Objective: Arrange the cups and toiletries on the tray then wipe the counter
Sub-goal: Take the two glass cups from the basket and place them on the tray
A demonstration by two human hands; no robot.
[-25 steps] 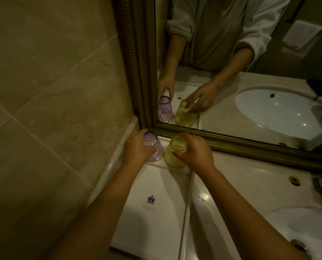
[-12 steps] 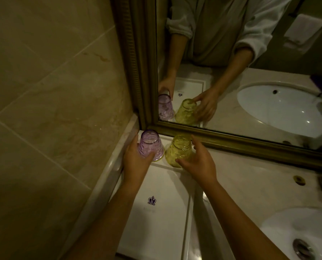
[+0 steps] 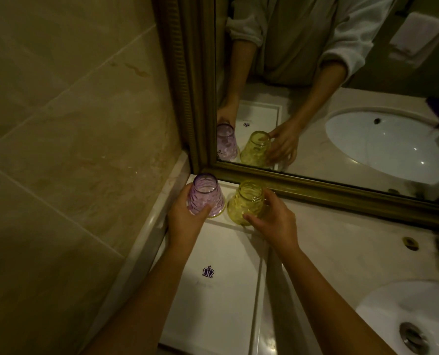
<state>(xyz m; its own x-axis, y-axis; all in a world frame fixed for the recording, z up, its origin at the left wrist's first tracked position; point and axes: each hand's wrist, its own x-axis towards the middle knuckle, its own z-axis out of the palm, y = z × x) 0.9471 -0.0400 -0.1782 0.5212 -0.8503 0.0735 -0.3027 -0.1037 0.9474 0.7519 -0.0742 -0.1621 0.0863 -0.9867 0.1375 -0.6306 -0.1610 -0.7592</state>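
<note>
A white rectangular tray [image 3: 221, 301] with a small purple crown logo lies on the counter along the left wall. At its far end, close to the mirror frame, stand two patterned glass cups upside down. My left hand [image 3: 185, 216] grips the purple cup [image 3: 207, 194], thumb in front and fingers behind. My right hand [image 3: 274, 221] holds the yellow cup [image 3: 246, 201] from its right side, thumb at the base. The two cups stand side by side, a small gap between them. No toiletries are in sight.
A gold-framed mirror [image 3: 315, 190] rises right behind the cups and reflects them and my arms. A white sink basin [image 3: 413, 311] with a metal drain is at the lower right. A tiled wall [image 3: 72, 149] closes the left side. The beige counter [image 3: 341, 247] runs between tray and sink.
My hands have slid from the tops of the cups down to their sides and bases. Both cups stay at the tray's far end.
</note>
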